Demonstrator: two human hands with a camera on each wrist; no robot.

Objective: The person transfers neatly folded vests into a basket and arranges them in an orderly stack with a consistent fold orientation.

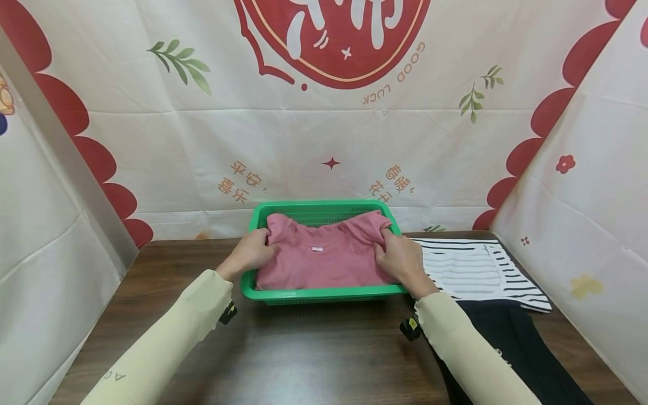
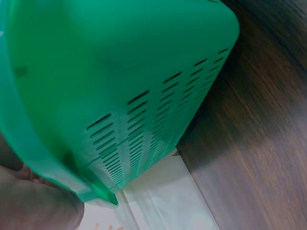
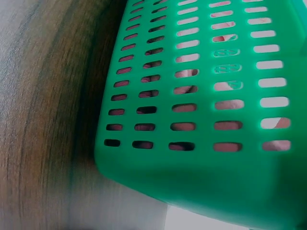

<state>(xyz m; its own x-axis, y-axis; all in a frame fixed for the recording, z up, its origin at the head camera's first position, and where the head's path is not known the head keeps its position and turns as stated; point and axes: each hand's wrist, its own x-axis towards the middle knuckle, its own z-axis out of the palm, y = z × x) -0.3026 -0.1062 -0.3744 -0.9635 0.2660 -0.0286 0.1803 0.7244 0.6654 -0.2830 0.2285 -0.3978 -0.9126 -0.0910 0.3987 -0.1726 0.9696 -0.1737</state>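
Note:
A pink T-shirt [image 1: 326, 261] lies inside a green plastic basket [image 1: 324, 293], its neckline and white label facing up. My left hand [image 1: 252, 251] grips the shirt at its left edge, over the basket's left side. At the opposite edge, my right hand [image 1: 402, 260] pinches the cloth near the sleeve, with the thumb on top. In the left wrist view, part of the left hand [image 2: 41, 203] shows beside the rim, its fingertips hidden. The right wrist view is filled by the slotted basket wall [image 3: 192, 165], with pink cloth behind the slots.
To the right of the basket, a white top with black stripes [image 1: 458, 267] lies flat on the brown wooden table [image 1: 314, 349]. Black trousers [image 1: 526, 343] lie in front of it, partly under the right sleeve. A printed white cloth [image 1: 314, 146] hangs behind the table.

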